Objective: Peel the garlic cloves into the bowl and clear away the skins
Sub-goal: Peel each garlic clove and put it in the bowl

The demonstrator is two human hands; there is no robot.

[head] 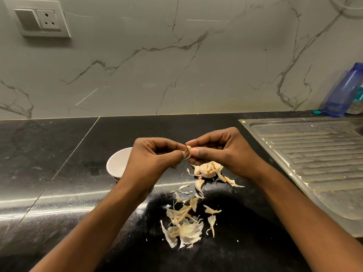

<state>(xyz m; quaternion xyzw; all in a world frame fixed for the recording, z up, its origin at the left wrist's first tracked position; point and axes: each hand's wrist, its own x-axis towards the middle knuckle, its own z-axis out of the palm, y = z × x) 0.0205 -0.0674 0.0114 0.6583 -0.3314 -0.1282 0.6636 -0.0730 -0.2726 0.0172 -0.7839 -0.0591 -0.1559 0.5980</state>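
Note:
Above the black counter, my left hand [155,156] and my right hand [222,150] meet fingertip to fingertip, both pinching one small garlic clove [189,149] whose skin curls off between them. A white bowl [117,163] stands behind my left wrist, partly hidden by it; I cannot see what is inside. Below my right hand lies the broken garlic head [209,169], with a loose clove [199,184] just in front of it. A heap of papery skins [184,226] is strewn on the counter nearer to me.
A steel sink drainboard [314,158] takes up the counter's right side. A blue plastic bottle [343,93] stands at the back right against the marble wall. A switch and socket plate [39,18] is on the wall at upper left.

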